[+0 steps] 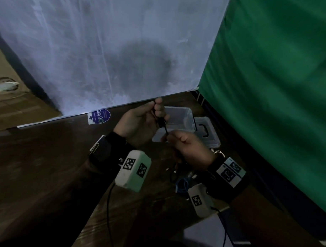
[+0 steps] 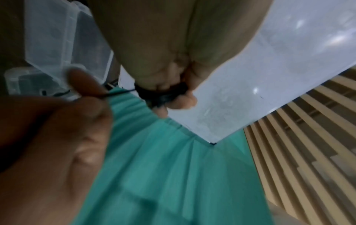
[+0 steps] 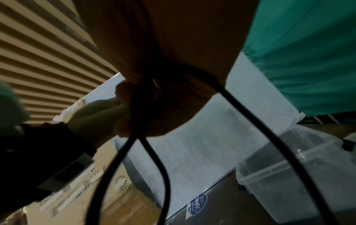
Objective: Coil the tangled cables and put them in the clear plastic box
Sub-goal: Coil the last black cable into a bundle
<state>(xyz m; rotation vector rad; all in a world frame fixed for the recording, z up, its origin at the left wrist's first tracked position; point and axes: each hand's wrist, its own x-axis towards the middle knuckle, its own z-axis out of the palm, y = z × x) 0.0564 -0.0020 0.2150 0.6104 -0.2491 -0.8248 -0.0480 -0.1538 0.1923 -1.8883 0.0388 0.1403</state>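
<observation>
A round purple sticker [image 1: 99, 116] left of the clear plastic box [image 1: 179, 120] reads "ClayGo". Your left hand [image 1: 140, 120] grips a thin black cable [image 1: 161, 121], bunched into a small dark coil, just in front of the box. Your right hand [image 1: 187, 148] pinches its strand. The box lies open; its lid [image 1: 207, 132] rests beside it by the green curtain [image 1: 270, 90].

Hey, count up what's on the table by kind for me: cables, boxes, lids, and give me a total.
Black cable, held in both hands: 1
Blue cable on the table: 1
Clear plastic box: 1
Lid with a black handle: 1
Total: 4. More dark cabling lies under the right hand, too dim to count.
</observation>
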